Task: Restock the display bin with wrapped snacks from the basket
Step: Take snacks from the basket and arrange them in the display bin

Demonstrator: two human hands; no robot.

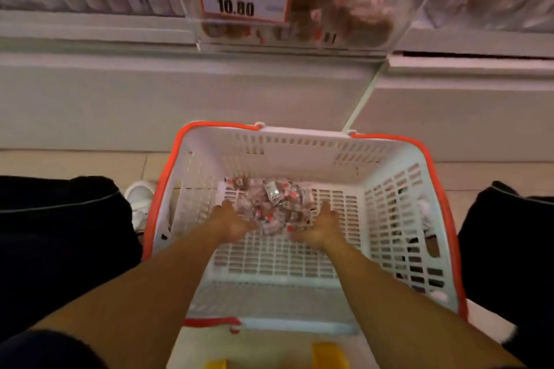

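Both hands down in the basket [401, 207], left hand [236, 223] and right hand [319, 226] cupping the snack pile [269, 199], fingers relaxed, not clenched.

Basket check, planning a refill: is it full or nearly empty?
Nearly empty: the basket holds one small pile of snacks, bare floor around it.

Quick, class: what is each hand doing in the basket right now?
Left hand: open, cupped against the wrapped snacks.
Right hand: open, cupped against the same pile's other side.
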